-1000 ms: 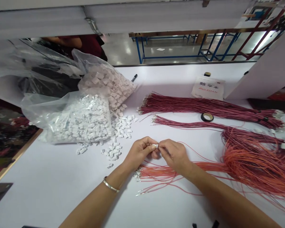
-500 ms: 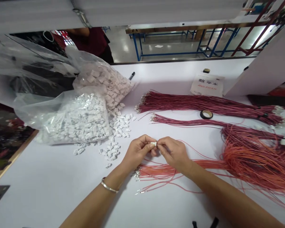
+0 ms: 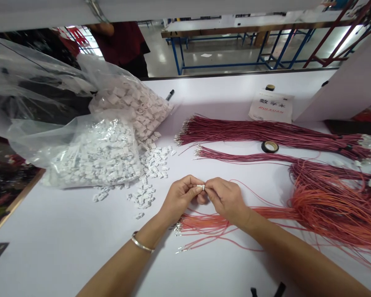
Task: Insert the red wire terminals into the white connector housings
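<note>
Since 1 s ago your view's tipped up a bit, so more of a co-worker [image 3: 120, 45] shows past the bench's [image 3: 80, 243] far edge; your hands have barely moved. The white piece [image 3: 200, 187] you've got near mid-bench is mostly covered by your fingertips, so its shape is hard to make out. L hand [image 3: 181, 198]: thumb + index clamped on it. R hand [image 3: 227, 198]: fingers pinched together at its R end; can't tell if they grip the piece itself or a wire. A thin orange wire [image 3: 256, 193] runs off from behind that hand, its near end hidden. Your forearms get cut off at the near edge, the R one crossing the orange bundle [image 3: 272, 213]. Toward the bench's L edge, a clear bag [image 3: 31, 134] holds white pcs; the bag behind [image 3: 94, 68] holds beige ones.
</note>
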